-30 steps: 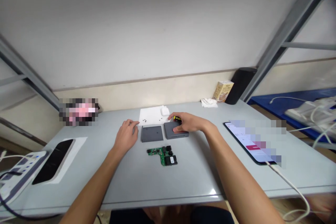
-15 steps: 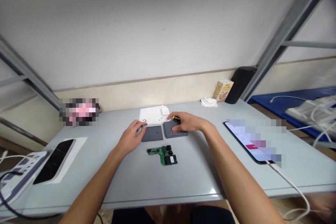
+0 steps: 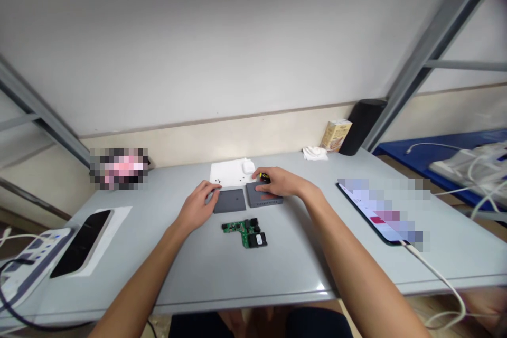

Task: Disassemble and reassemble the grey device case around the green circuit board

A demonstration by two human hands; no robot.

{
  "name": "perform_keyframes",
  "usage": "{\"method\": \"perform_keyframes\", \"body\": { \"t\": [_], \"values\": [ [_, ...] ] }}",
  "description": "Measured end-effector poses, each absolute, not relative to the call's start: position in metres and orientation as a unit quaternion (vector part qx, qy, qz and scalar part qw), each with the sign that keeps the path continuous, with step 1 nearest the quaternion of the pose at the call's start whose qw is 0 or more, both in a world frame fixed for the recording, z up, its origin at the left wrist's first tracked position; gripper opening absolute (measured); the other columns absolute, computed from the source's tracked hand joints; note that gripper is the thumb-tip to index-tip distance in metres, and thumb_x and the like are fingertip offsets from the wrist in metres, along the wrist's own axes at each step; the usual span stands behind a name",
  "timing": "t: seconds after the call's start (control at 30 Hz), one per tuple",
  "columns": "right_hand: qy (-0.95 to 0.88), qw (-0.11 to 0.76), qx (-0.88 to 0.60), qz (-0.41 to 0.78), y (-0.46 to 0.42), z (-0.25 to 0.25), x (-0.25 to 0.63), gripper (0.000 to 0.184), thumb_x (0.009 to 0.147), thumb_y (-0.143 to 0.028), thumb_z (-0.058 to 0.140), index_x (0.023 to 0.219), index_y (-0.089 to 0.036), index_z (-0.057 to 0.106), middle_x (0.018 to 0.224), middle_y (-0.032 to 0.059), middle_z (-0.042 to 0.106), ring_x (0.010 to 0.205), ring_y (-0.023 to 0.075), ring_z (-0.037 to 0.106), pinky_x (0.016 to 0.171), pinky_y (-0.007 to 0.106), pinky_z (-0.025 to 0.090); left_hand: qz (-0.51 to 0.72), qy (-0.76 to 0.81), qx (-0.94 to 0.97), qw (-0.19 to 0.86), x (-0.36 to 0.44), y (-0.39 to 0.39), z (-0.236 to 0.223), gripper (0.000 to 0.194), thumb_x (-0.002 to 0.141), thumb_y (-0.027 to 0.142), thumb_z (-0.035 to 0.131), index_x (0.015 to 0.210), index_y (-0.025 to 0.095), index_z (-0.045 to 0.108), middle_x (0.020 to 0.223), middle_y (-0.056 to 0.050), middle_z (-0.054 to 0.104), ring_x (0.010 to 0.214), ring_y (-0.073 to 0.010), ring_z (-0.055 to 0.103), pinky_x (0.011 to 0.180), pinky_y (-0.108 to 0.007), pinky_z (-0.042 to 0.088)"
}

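My left hand (image 3: pixel 198 203) is curled at the left edge of a flat dark grey panel (image 3: pixel 232 202), thumb and index fingertip close together at its upper left corner. Just right of the panel lies a shallow grey box (image 3: pixel 264 202) with a row of slots along its front side. My right hand (image 3: pixel 277 182) arches over this box, fingers bent around a small yellow-and-black tool (image 3: pixel 263 175) at its back edge. Most of the tool is hidden. Nearer to me, a green circuit board (image 3: pixel 243 229) with black parts lies on the table, touched by neither hand.
Behind the panel, a white sheet (image 3: pixel 225 170) carries several tiny dark screws and a white case (image 3: pixel 248 167). A phone (image 3: pixel 374 216) on a cable lies right, a dark slab-like device (image 3: pixel 83 243) and power strip (image 3: pixel 34 266) left. A carton (image 3: pixel 336 135) and black cylinder (image 3: pixel 362 127) stand at back right.
My right thumb has drawn slightly back and left over the box, closer to the yellow-and-black tool. My left hand, the panel and the circuit board stay in place.
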State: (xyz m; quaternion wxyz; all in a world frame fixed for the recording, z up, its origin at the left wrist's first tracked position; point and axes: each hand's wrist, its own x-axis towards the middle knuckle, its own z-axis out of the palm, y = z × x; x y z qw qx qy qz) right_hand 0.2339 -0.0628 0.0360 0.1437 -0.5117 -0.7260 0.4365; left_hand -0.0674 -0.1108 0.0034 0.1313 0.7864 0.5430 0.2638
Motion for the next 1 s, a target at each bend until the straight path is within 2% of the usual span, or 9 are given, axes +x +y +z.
{"method": "perform_keyframes", "body": {
  "t": [0.17, 0.3, 0.37, 0.47, 0.6, 0.77, 1.0],
  "values": [
    [-0.739, 0.141, -0.514, 0.412, -0.063, 0.038, 0.233, 0.03, 0.093, -0.025, 0.071, 0.123, -0.023, 0.065, 0.09, 0.0013, 0.066, 0.068, 0.0128, 0.065, 0.07, 0.029, 0.058, 0.249, 0.553, 0.783, 0.14, -0.069, -0.11, 0.002, 0.037, 0.105, 0.042, 0.042, 0.121, 0.024, 0.071, 0.102, -0.005, 0.071, 0.083, -0.0199, 0.065, 0.081, -0.033, 0.053],
    [-0.736, 0.137, -0.516, 0.416, -0.065, 0.041, 0.233, 0.03, 0.094, -0.025, 0.07, 0.123, -0.023, 0.064, 0.089, 0.0006, 0.064, 0.067, 0.0121, 0.064, 0.066, 0.027, 0.058, 0.273, 0.566, 0.76, 0.167, -0.07, -0.108, 0.0, 0.04, 0.105, 0.044, 0.041, 0.124, 0.024, 0.071, 0.121, -0.006, 0.076, 0.097, -0.0225, 0.071, 0.09, -0.034, 0.054],
    [-0.732, 0.138, -0.513, 0.427, -0.065, 0.041, 0.233, 0.03, 0.094, -0.025, 0.07, 0.123, -0.023, 0.064, 0.089, 0.0007, 0.064, 0.066, 0.0122, 0.064, 0.065, 0.028, 0.058, 0.278, 0.573, 0.751, 0.175, -0.069, -0.108, 0.001, 0.041, 0.105, 0.045, 0.041, 0.124, 0.025, 0.071, 0.123, -0.006, 0.076, 0.1, -0.0229, 0.072, 0.091, -0.033, 0.054],
    [-0.74, 0.14, -0.511, 0.415, -0.064, 0.04, 0.233, 0.03, 0.094, -0.026, 0.071, 0.124, -0.023, 0.065, 0.09, 0.0015, 0.065, 0.067, 0.0129, 0.064, 0.066, 0.029, 0.058, 0.26, 0.586, 0.746, 0.178, -0.068, -0.11, 0.005, 0.043, 0.105, 0.046, 0.041, 0.124, 0.024, 0.072, 0.1, -0.004, 0.079, 0.084, -0.0213, 0.072, 0.08, -0.031, 0.053],
    [-0.731, 0.141, -0.51, 0.431, -0.063, 0.037, 0.234, 0.031, 0.094, -0.026, 0.071, 0.124, -0.024, 0.064, 0.093, 0.0015, 0.065, 0.066, 0.0122, 0.065, 0.068, 0.03, 0.06, 0.232, 0.593, 0.753, 0.17, -0.066, -0.113, 0.01, 0.045, 0.105, 0.046, 0.039, 0.125, 0.024, 0.072, 0.071, 0.0, 0.068, 0.064, -0.019, 0.063, 0.067, -0.028, 0.047],
    [-0.721, 0.142, -0.51, 0.446, -0.063, 0.037, 0.233, 0.029, 0.095, -0.025, 0.07, 0.123, -0.024, 0.062, 0.092, 0.0003, 0.063, 0.065, 0.0113, 0.066, 0.065, 0.028, 0.059, 0.226, 0.591, 0.755, 0.171, -0.066, -0.114, 0.01, 0.045, 0.104, 0.046, 0.038, 0.124, 0.024, 0.072, 0.062, 0.003, 0.058, 0.06, -0.0187, 0.057, 0.064, -0.028, 0.043],
    [-0.718, 0.14, -0.509, 0.455, -0.063, 0.036, 0.235, 0.031, 0.095, -0.027, 0.071, 0.125, -0.024, 0.062, 0.092, -0.0002, 0.062, 0.066, 0.0114, 0.067, 0.065, 0.028, 0.059, 0.227, 0.593, 0.753, 0.175, -0.067, -0.113, 0.008, 0.044, 0.105, 0.046, 0.038, 0.123, 0.025, 0.072, 0.064, 0.002, 0.059, 0.061, -0.0192, 0.058, 0.065, -0.028, 0.043]
  ]
}}
